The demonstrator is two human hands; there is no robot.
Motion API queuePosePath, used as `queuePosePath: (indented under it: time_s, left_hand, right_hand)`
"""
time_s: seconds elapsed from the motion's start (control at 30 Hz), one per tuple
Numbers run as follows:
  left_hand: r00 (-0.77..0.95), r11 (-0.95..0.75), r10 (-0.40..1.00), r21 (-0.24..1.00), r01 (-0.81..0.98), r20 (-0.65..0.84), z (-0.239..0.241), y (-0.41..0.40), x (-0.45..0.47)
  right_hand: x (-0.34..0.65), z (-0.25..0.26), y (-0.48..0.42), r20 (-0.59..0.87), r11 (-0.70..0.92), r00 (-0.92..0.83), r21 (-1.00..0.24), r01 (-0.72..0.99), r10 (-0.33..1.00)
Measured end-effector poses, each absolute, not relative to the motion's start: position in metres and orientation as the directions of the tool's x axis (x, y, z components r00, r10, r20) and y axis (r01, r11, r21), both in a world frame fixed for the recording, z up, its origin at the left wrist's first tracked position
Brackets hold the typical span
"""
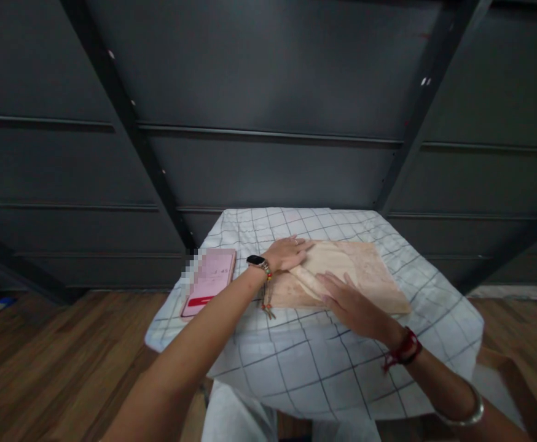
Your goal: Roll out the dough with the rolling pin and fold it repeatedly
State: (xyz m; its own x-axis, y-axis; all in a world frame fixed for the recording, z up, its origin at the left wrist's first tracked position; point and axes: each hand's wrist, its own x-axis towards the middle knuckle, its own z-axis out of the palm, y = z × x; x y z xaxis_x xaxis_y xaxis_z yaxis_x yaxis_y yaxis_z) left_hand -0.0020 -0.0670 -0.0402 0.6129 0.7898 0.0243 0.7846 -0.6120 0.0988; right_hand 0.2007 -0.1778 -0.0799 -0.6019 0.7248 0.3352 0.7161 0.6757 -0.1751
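Note:
A beige cloth (365,270) lies partly folded on a small table covered with a white checked tablecloth (296,362). My left hand (289,253) rests flat on the cloth's far left corner, fingers stretched out; a dark watch and beaded bracelet sit on that wrist. My right hand (349,304) lies flat on the cloth's near edge, fingers extended toward the left, with a red cord bracelet at the wrist and a silver bangle further up the arm. A folded flap of the cloth runs between the two hands.
A pink phone (209,280) lies on the table's left side, screen up. Dark grey panelled walls with slanted metal beams (125,123) stand behind the table. Wooden floor (66,350) surrounds it.

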Motion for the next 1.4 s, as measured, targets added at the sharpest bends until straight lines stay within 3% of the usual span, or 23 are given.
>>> queuePosePath:
  time_s: [0.2, 0.67, 0.83, 1.03, 1.1, 1.23, 1.4]
  left_hand:
    - [0.653, -0.654, 0.756, 0.064, 0.754, 0.031, -0.045, -0.066, -0.005]
    - [0.625, -0.634, 0.770, 0.043, 0.772, 0.128, -0.062, -0.086, -0.026]
    - [0.581, -0.589, 0.806, 0.058, 0.806, 0.111, -0.060, -0.085, -0.020]
    - [0.576, -0.591, 0.805, 0.123, 0.797, 0.141, -0.039, -0.068, -0.002]
    - [0.572, -0.590, 0.806, 0.126, 0.798, 0.149, -0.035, -0.060, 0.006]
    - [0.592, -0.593, 0.804, 0.146, 0.792, 0.054, -0.037, -0.053, 0.019]
    - [0.567, -0.553, 0.823, 0.170, 0.816, -0.046, -0.041, -0.056, 0.020]
  right_hand:
    - [0.194, -0.087, -0.186, 0.370, 0.672, -0.577, -0.221, 0.707, 0.728]
    - [0.171, -0.093, -0.206, 0.403, 0.700, -0.607, -0.133, 0.701, 0.685]
    - [0.179, -0.086, -0.195, 0.396, 0.705, -0.598, -0.227, 0.672, 0.697]
    - [0.200, -0.052, -0.173, 0.365, 0.659, -0.550, -0.456, 0.598, 0.751]
    - [0.205, -0.049, -0.169, 0.393, 0.676, -0.551, -0.434, 0.596, 0.737]
    - [0.204, -0.060, -0.171, 0.360, 0.688, -0.592, -0.272, 0.673, 0.721]
    - [0.196, -0.075, -0.181, 0.389, 0.660, -0.548, -0.269, 0.701, 0.740]
